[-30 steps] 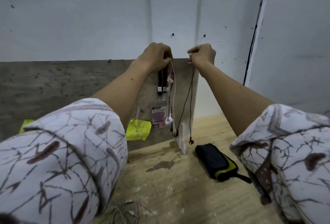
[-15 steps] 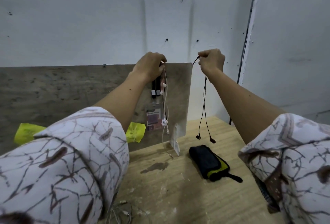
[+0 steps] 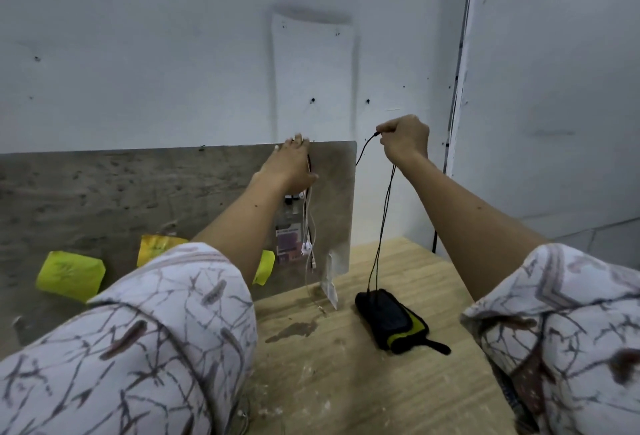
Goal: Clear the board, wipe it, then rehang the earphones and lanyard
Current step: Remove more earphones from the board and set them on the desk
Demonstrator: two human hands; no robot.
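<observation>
— What's under the hands?
— A plywood table [image 3: 346, 365] against white walls [image 3: 138, 53]; a black pouch [image 3: 388, 318] lies below the right hand [image 3: 405, 138], which pinches black earphones [image 3: 382, 226].
— The left hand [image 3: 291, 166]?
— Flat, fingers straight, on the grey board [image 3: 104, 192], covering the lanyard [image 3: 290, 226] and white earphones [image 3: 306, 244]; yellow notes [image 3: 69, 275] beside its forearm.

A rough workspace, somewhere like a workshop or unfinished back room — the counter [image 3: 381, 382] is bare plywood, stained and dusted with pale debris. Behind it stand white-painted walls [image 3: 138, 53] pocked with screw holes, and an unfinished grey board [image 3: 104, 192] carrying yellow sticky notes [image 3: 69, 275] — makeshift, nothing domestic.
</observation>
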